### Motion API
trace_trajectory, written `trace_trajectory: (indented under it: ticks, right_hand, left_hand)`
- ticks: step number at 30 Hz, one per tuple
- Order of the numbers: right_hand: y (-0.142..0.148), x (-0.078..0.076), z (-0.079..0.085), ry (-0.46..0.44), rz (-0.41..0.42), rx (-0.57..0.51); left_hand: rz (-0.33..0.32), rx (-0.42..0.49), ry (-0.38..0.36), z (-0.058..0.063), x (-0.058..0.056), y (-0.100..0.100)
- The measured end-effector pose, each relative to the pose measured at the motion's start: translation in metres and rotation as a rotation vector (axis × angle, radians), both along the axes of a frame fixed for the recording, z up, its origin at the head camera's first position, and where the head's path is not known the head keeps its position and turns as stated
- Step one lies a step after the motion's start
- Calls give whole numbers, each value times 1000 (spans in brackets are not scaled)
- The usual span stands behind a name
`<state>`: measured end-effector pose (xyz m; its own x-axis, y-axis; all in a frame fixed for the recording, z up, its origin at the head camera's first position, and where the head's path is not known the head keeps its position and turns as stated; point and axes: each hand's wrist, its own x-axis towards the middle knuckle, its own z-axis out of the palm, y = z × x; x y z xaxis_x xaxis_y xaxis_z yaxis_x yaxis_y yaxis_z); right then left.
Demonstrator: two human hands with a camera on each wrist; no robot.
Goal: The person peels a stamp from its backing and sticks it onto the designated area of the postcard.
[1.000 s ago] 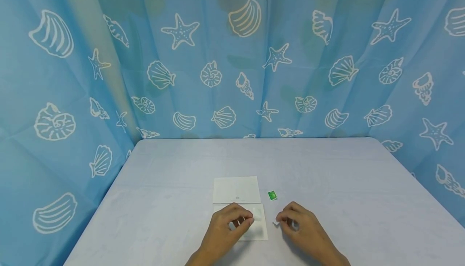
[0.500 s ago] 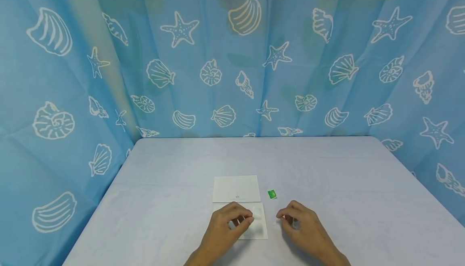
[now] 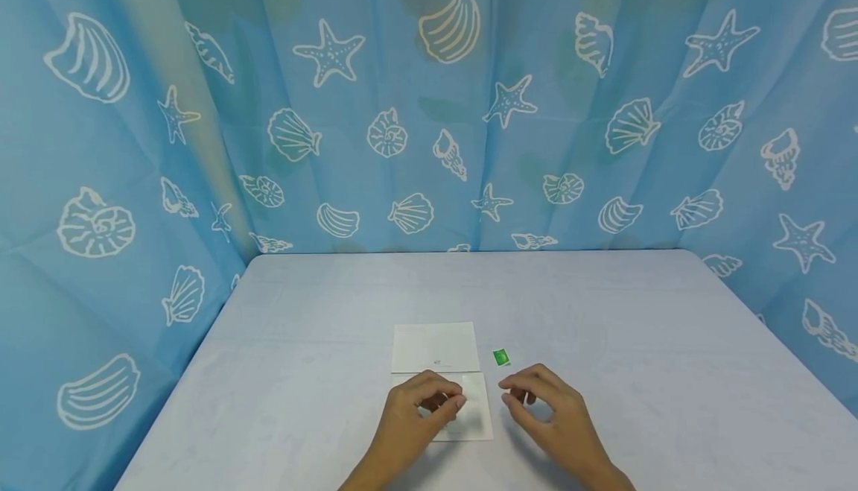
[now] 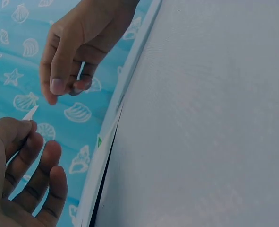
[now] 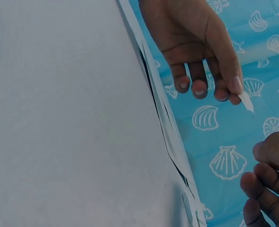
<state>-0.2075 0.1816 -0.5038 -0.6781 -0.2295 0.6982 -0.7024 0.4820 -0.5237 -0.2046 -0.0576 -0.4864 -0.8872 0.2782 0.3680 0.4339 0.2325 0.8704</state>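
My left hand (image 3: 422,415) hovers over the lower half of an opened white card (image 3: 477,416). Between its thumb and index finger it pinches a small white slip of paper (image 5: 246,102), which tapers to a point. The same slip (image 4: 30,112) shows pale against the curtain in the left wrist view. To the right of the card, my right hand (image 3: 553,418) is held above the table with thumb and index finger apart. Nothing shows between those fingers. A small green stamp-like square with a white border (image 3: 501,358) lies beyond the right hand, just right of the card.
The card's upper half (image 3: 436,348) lies flat, with a tiny printed mark near the fold. A pale cloth covers the table (image 3: 322,305). Blue curtains (image 3: 415,103) with white shell and starfish prints stand behind and at both sides.
A small pale bit seen at my right fingertips earlier no longer shows there; its thumb and index finger have parted, and that hand has shifted slightly left. My left hand keeps its pinch.
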Motion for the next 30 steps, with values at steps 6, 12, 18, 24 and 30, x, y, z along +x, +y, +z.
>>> trace_trajectory:
  ticks: [6,12,18,24,30]
  right_hand:
    - [-5,1,1,70,49,-13]
    - [-15,6,9,155,114,-42]
    - [-19,6,14,226,165,-62]
    - [-16,3,4,231,157,-43]
    - [-16,4,4,196,179,-38]
  left_hand:
    - [-23,3,-33,8,4,1]
    - [-63,6,-59,-1,0,2]
    - [-93,8,-61,-9,-2,2]
    - [-100,0,-60,-9,-1,4]
    - [-119,14,-73,-10,-1,3]
